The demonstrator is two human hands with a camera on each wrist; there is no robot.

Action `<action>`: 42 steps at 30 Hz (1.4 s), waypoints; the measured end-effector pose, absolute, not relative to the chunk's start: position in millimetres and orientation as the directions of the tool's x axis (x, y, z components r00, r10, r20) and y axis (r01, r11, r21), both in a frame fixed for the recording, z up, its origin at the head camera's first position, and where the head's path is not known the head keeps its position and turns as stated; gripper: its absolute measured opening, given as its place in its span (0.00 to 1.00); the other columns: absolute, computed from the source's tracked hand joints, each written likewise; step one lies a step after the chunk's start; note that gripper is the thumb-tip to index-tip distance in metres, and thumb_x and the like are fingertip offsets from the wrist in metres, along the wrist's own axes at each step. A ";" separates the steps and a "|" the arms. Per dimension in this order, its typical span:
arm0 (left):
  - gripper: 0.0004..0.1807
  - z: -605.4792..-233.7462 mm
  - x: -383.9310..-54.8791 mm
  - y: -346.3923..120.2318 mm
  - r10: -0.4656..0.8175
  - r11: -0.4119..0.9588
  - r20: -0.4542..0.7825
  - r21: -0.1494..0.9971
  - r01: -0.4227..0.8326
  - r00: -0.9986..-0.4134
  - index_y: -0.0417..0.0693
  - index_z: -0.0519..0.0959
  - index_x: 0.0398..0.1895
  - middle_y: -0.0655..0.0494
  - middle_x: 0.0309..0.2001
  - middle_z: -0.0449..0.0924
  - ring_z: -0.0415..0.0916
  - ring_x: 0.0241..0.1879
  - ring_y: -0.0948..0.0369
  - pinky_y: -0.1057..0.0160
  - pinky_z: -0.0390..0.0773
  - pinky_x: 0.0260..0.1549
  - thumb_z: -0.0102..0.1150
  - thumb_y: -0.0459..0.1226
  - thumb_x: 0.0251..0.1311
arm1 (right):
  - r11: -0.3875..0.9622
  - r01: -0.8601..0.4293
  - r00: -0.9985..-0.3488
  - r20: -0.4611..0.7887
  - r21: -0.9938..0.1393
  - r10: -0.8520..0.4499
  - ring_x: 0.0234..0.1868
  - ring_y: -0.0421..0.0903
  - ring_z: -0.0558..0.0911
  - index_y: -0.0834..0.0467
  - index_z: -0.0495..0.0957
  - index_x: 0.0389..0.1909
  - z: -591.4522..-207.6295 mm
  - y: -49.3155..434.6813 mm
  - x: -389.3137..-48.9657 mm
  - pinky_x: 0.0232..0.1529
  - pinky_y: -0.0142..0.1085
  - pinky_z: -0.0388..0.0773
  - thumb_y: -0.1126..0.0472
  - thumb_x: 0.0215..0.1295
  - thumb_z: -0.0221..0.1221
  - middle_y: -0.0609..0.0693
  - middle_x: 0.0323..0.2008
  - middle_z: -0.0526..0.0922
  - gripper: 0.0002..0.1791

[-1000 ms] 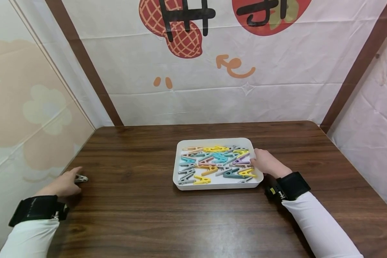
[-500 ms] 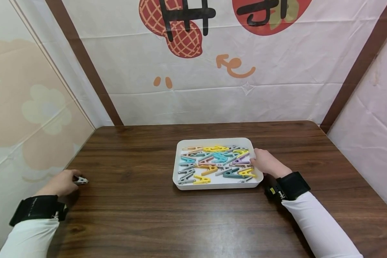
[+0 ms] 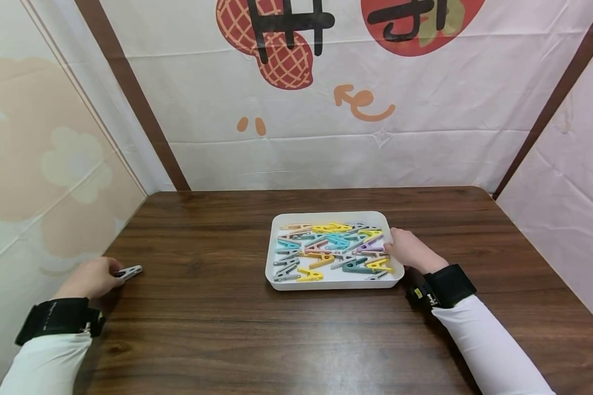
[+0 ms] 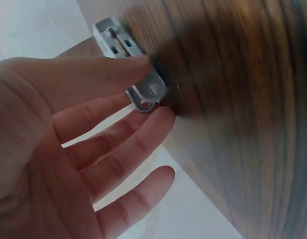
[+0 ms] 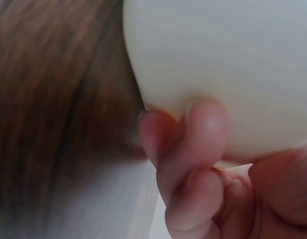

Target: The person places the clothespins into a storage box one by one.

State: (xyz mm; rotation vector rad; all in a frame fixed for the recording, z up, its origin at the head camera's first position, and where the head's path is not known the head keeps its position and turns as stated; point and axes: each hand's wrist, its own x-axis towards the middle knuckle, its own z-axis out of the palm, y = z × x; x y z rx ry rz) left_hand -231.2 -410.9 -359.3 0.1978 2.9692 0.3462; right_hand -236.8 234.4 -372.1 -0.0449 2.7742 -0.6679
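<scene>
At the table's left edge, my left hand (image 3: 90, 278) pinches a grey clothespin (image 3: 130, 272) between thumb and forefinger. The left wrist view shows the clothespin (image 4: 118, 42) partly under the thumb, with the other fingers spread below it. My right hand (image 3: 411, 249) grips the right side of a white tray (image 3: 306, 286), its curled fingers (image 5: 208, 129) against the outer wall; the thumb tip is hidden. Many clothespins lie in the tray, among them a yellow clothespin (image 3: 309, 275), a light blue clothespin (image 3: 337, 240) and a purple clothespin (image 3: 370, 247).
The tray stands right of centre on a dark brown wooden table (image 3: 217, 329). A white printed cloth (image 3: 296, 159) hangs behind the table. Another cloth wall (image 3: 74, 219) stands close beside the left hand, and a third is at the right.
The clothespin in my left hand has turned and now points further out to the right, its far end slightly raised. My right hand and the tray stay in place. The head view has shifted slightly.
</scene>
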 end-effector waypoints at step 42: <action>0.15 -322.0 -239.7 -104.8 0.724 0.672 0.089 0.127 0.729 -0.684 0.47 0.82 0.42 0.56 0.37 0.81 0.70 0.29 0.64 0.64 0.72 0.28 0.67 0.46 0.58 | 0.894 0.030 -0.959 -0.266 -0.448 -0.101 0.34 0.51 0.77 0.78 0.58 0.63 -371.3 233.6 -237.2 0.23 0.36 0.72 0.63 0.72 0.49 0.69 0.49 0.72 0.27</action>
